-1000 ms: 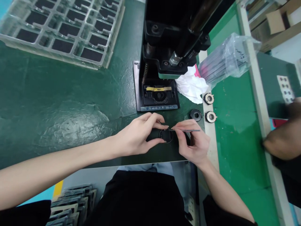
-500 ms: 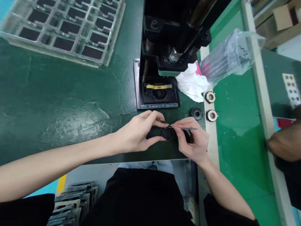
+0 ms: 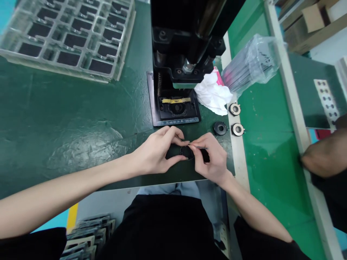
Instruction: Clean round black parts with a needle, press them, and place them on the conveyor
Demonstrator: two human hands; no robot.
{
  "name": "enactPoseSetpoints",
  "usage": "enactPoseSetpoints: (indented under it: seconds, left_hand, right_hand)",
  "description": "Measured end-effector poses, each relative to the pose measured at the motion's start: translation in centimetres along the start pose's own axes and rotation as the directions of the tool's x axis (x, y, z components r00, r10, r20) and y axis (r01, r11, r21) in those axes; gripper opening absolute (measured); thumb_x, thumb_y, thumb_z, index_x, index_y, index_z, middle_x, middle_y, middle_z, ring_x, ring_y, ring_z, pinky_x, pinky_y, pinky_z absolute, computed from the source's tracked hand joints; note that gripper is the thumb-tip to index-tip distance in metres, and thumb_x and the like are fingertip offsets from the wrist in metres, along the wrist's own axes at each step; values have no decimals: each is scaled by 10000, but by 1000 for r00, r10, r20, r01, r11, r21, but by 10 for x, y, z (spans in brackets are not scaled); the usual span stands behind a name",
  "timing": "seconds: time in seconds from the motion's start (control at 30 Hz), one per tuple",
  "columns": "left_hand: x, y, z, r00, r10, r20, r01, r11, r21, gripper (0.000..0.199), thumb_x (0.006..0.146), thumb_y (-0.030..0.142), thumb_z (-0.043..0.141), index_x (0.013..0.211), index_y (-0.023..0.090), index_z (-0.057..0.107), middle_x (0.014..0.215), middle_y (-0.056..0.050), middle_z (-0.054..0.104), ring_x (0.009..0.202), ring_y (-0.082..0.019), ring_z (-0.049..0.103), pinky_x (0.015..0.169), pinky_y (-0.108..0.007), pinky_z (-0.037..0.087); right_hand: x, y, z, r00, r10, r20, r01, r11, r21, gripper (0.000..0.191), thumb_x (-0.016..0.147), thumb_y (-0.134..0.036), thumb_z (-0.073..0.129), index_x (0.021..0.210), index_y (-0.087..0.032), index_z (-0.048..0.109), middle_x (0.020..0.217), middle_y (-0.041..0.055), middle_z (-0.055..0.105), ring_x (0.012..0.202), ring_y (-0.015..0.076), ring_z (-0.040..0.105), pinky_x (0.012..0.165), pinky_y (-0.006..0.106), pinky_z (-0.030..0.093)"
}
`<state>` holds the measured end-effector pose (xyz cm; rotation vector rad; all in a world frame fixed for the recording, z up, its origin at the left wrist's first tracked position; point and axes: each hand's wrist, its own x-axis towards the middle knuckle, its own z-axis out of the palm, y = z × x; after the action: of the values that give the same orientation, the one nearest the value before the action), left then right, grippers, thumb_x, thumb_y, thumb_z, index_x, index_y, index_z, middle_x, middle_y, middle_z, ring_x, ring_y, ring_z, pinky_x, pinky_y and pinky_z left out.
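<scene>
My left hand (image 3: 159, 151) is curled at the table's front edge, thumb and fingertips gripping a small black ring-shaped part (image 3: 187, 157) from the left side. My right hand (image 3: 213, 160) pinches a thin, dark, narrow strip (image 3: 201, 147) between thumb and fingers, its tip at the ring's upper edge. The fingertips of both hands almost meet there, so the exact contact is hidden. Just beyond the hands stands a black press (image 3: 187, 68) with a fixture (image 3: 177, 108) bearing yellow tape. A black round part (image 3: 219, 128) lies right of the fixture.
Two round parts with metallic faces, one (image 3: 234, 109) behind the other (image 3: 238, 129), sit on the pale rail. Crumpled white tissue (image 3: 214, 94) and a clear bag of thin strips (image 3: 251, 65) lie beyond. Clear compartment trays (image 3: 67, 57) stand far left. Another person's arm (image 3: 325, 153) shows at right.
The view has shifted, moving the press and surroundings left in the picture. My right hand has drawn slightly closer to my left, and less of the strip sticks out behind its fingers.
</scene>
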<state>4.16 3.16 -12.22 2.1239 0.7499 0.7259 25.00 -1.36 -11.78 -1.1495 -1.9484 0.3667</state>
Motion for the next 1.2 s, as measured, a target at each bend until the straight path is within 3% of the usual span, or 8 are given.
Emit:
enactPoseSetpoints:
  seconds: [0.07, 0.17, 0.23, 0.4, 0.63, 0.8, 0.93, 1.2]
  left_hand:
    - [1, -1, 1, 1000, 0, 6, 0, 1000, 3, 380, 891, 300, 751, 1119, 206, 462, 1046, -68, 719, 1001, -250, 667, 862, -379, 549]
    - [0, -4, 2, 1000, -13, 24, 13, 1000, -1, 336, 910, 326, 734, 1090, 203, 478, 1088, -87, 700, 1001, -256, 673, 864, -403, 552]
    - [-2, -6, 2, 999, -12, 36, 13, 1000, -24, 315, 927, 333, 715, 1093, 202, 481, 1118, -101, 694, 1030, -265, 680, 886, -424, 552]
    - [-4, -6, -3, 999, 19, 49, -20, 1000, 22, 390, 920, 309, 709, 1188, 215, 442, 1152, -93, 722, 1066, -274, 671, 911, -454, 552]
    - [-7, -2, -1, 998, 60, 11, -61, 961, 271, 433, 910, 362, 735, 1239, 226, 490, 1150, -82, 702, 1075, -256, 664, 884, -405, 597]
    - [-5, 0, -8, 999, 31, -13, -25, 957, 288, 404, 922, 364, 725, 1238, 227, 515, 1127, -69, 708, 978, -219, 708, 851, -371, 620]
    - [10, 4, -31, 985, 11, -173, 52, 934, 352, 444, 877, 386, 760, 1217, 224, 525, 1105, -67, 726, 822, -196, 705, 759, -361, 614]
    - [41, -24, -50, 923, 137, -359, 75, 852, 519, 444, 840, 402, 743, 1177, 188, 551, 1188, -124, 694, 1024, -272, 671, 816, -404, 591]
  right_hand:
    - [1, 8, 1, 984, 173, -47, -169, 982, 84, 129, 963, -120, 582, 855, -189, 598, 777, 34, 659, 716, 147, 634, 635, 287, 524]
    - [1, 21, -10, 870, 387, -307, -316, 914, 256, 182, 1027, -200, 521, 862, -194, 597, 762, 10, 652, 619, 105, 587, 591, 255, 501]
    - [-8, 21, -27, 824, 360, -438, -295, 932, 211, 157, 1024, -180, 525, 901, -191, 622, 805, 21, 678, 626, 102, 589, 599, 259, 506]
    - [-77, -12, -72, 941, 56, -334, -145, 958, -248, 248, 895, 12, 600, 1036, -164, 703, 939, 71, 747, 836, 179, 705, 701, 318, 570]
    - [-171, -45, -63, 824, 254, -506, -486, 777, -400, 429, 923, 5, 579, 1322, -137, 644, 958, 63, 764, 847, 160, 731, 802, 292, 600]
    - [-167, -44, -63, 798, 291, -528, -527, 762, -376, 226, 952, -66, 590, 1125, -156, 704, 937, 47, 787, 781, 136, 751, 746, 228, 607]
    - [-167, -44, -66, 695, 435, -573, -659, 705, -264, 156, 986, -169, 593, 1069, -188, 723, 871, 11, 793, 629, 112, 729, 648, 201, 591]
    - [-167, -43, -65, 660, 511, -551, -669, 733, -123, 174, 988, -255, 585, 914, -207, 735, 953, 34, 801, 667, 120, 744, 613, 176, 579]
